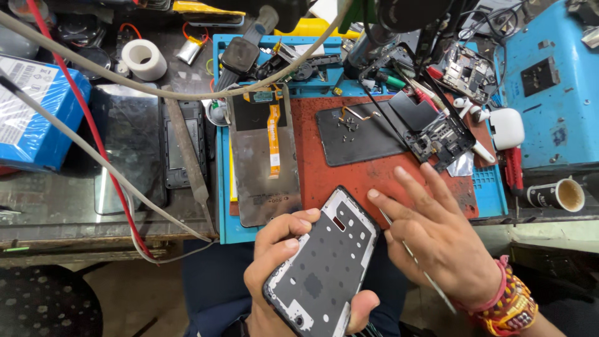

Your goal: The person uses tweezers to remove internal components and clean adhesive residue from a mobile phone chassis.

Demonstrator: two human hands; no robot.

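A: risk check; the grey-and-black open phone body with the bare metal midframe (324, 265) sits above the lap, just off the near edge of the red rectangular work mat (349, 171), not over the tabletop (62, 200); my read: if the grip slips it falls to the floor, nothing under it

B: grip state?

A: left hand (281, 268) closed around the phone body; fingers curled over its left edge, thumb under the bottom corner; firm-looking hold

B: right?

A: right hand (437, 240) mostly open, fingers spread; fingertips close to the phone body's top right corner, can't tell if touching; thin metal probe (418, 265) pinned in it, running under the palm; looks loosely held, so it could scratch the midframe or drop

B: anything else near the mat?

A: loose small screws (347, 123) on the dark grey pad (368, 131) lying on the mat's far half; a sleeve or wrist sweep could scatter them; grey display panel with orange flex ribbon (265, 156) lies on the mat's left edge, ribbon exposed; snag risk if the phone body swings left; white cable (125, 87) crosses far left of the mat, could drag things
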